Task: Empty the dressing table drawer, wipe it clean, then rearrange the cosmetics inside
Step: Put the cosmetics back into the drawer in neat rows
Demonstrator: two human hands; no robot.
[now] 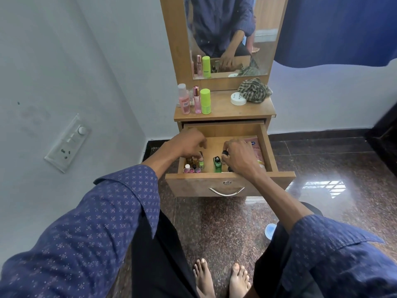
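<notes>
The dressing table drawer point(193, 183) is pulled open in front of me. Several small bottles point(191, 168) stand in its front left corner. My left hand point(189, 145) reaches into that corner and its fingertips pinch the top of a small light-green bottle point(201, 164). A taller green bottle point(217, 164) stands near the middle front. Just right of it, my right hand point(240, 158) grips a small black-capped bottle point(225, 153). A pink pouch point(256, 148) lies along the drawer's right side, partly hidden by that hand.
On the table top stand a pink bottle point(184, 100), a pink perfume point(196, 100), a lime-green stick point(205, 101), a white jar point(238, 98) and a checked cloth point(254, 90). A mirror point(227, 35) rises behind. A wall switch panel point(68, 143) is on the left; a pale blue object point(270, 231) lies on the floor.
</notes>
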